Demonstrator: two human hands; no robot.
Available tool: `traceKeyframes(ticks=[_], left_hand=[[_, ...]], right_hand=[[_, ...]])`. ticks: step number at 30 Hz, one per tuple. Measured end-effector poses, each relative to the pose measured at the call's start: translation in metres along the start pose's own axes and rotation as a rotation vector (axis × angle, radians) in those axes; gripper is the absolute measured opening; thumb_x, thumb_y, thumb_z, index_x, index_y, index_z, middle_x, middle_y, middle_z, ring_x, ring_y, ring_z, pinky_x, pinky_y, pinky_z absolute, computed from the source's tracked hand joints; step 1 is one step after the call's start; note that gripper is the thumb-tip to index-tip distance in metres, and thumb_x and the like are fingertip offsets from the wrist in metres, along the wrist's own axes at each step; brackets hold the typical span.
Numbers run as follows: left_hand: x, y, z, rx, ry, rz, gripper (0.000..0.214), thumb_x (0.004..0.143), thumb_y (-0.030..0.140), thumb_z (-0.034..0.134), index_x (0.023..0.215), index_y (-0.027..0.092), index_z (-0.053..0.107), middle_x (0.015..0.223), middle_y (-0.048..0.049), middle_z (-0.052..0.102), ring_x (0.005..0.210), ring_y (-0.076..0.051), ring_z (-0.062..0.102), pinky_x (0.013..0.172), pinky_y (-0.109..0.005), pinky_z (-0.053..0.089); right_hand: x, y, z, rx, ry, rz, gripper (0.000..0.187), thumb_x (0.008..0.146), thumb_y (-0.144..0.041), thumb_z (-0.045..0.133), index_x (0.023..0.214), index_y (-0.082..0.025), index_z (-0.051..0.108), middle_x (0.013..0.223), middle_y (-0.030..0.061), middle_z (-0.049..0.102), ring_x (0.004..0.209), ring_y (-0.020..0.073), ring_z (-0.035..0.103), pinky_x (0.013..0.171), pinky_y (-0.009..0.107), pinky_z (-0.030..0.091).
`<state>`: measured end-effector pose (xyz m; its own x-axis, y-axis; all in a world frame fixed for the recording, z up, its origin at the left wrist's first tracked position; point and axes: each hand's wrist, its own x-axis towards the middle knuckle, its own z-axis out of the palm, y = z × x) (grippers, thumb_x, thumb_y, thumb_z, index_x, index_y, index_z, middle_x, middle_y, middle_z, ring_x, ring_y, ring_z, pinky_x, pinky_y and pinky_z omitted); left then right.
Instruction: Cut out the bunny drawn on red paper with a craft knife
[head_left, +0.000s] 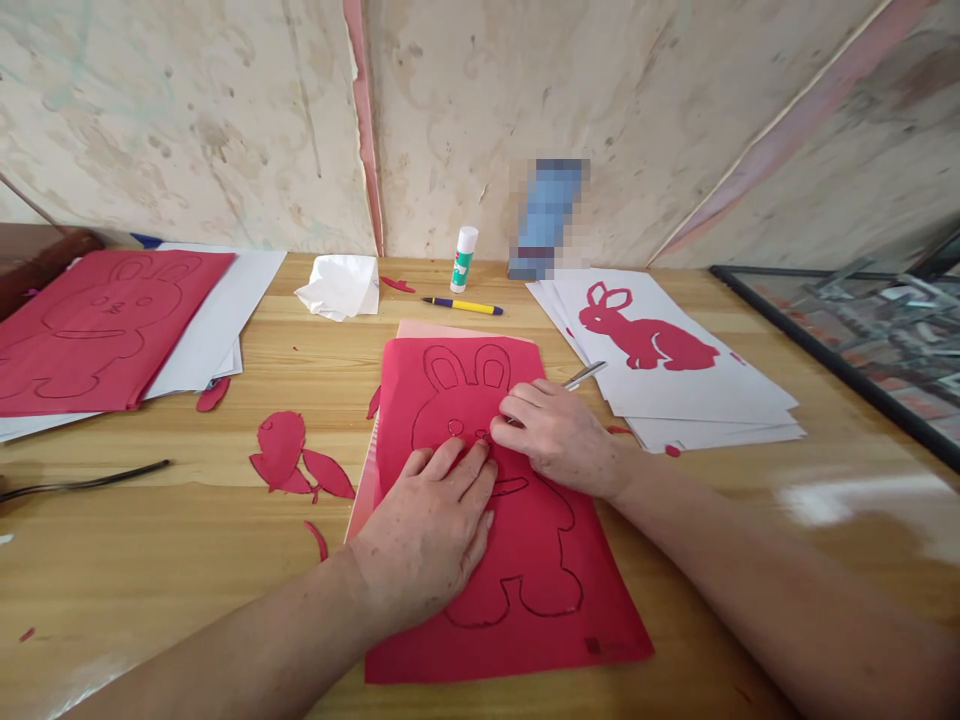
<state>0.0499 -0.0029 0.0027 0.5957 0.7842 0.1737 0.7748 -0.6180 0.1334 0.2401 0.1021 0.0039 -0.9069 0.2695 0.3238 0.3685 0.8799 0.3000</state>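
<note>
A red sheet of paper [525,600] with a rabbit outlined in dark lines lies in front of me, over a pale pink board or pad [361,505]. My left hand [431,520] rests flat on the sheet, fingers stretched towards the rabbit's face. Just to its right, my right hand [551,430] is closed around a slim silver craft knife [586,375], whose back end sticks out past the knuckles. The knife's tip is hidden under the fingers, near the drawn eye and nose.
Red paper scraps [281,450] lie to the left. Beyond the sheet are a yellow pen [465,306], a glue stick [463,260] and crumpled white paper [341,287]. At right, a red rabbit cutout [645,335] lies on white sheets; another drawn red sheet [112,330] is at left.
</note>
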Motion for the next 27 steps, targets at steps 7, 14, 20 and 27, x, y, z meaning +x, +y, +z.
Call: traceKeyframes(ticks=[7, 14, 20, 27], left_hand=[[-0.001, 0.000, 0.001, 0.003, 0.009, -0.001, 0.040, 0.096, 0.027, 0.033, 0.129, 0.012, 0.047, 0.135, -0.0110, 0.050, 0.123, -0.030, 0.042, 0.093, -0.045, 0.042], [-0.001, 0.000, 0.001, 0.003, 0.003, -0.003, 0.040, 0.096, 0.028, 0.033, 0.130, 0.013, 0.047, 0.136, -0.0113, 0.050, 0.124, -0.030, 0.041, 0.093, -0.045, 0.041], [-0.001, -0.001, 0.001, -0.015, 0.021, 0.010, 0.040, 0.096, 0.027, 0.034, 0.130, 0.012, 0.047, 0.137, -0.0114, 0.049, 0.124, -0.030, 0.042, 0.094, -0.044, 0.041], [-0.002, -0.002, 0.001, -0.037, 0.035, 0.000, 0.039, 0.095, 0.027, 0.036, 0.129, 0.011, 0.049, 0.134, -0.0125, 0.052, 0.123, -0.029, 0.044, 0.094, -0.044, 0.042]], right_hand=[[-0.002, 0.000, 0.000, -0.006, 0.006, 0.006, 0.029, 0.086, -0.006, 0.038, 0.077, -0.018, 0.063, 0.071, 0.0061, 0.054, 0.070, 0.0184, 0.036, 0.063, 0.033, 0.027], [-0.005, 0.000, -0.002, 0.044, -0.008, 0.045, 0.027, 0.083, -0.004, 0.039, 0.080, -0.017, 0.062, 0.073, 0.0062, 0.056, 0.072, 0.0184, 0.041, 0.064, 0.033, 0.029], [0.000, -0.015, -0.031, 0.267, -0.118, 0.579, 0.024, 0.092, -0.022, 0.038, 0.078, -0.018, 0.056, 0.062, 0.0016, 0.057, 0.059, 0.0147, 0.048, 0.056, 0.029, 0.029], [0.008, -0.030, -0.041, 0.506, -0.315, 0.657, 0.017, 0.091, -0.022, 0.039, 0.080, -0.021, 0.052, 0.065, -0.0012, 0.058, 0.058, 0.0130, 0.049, 0.055, 0.026, 0.028]])
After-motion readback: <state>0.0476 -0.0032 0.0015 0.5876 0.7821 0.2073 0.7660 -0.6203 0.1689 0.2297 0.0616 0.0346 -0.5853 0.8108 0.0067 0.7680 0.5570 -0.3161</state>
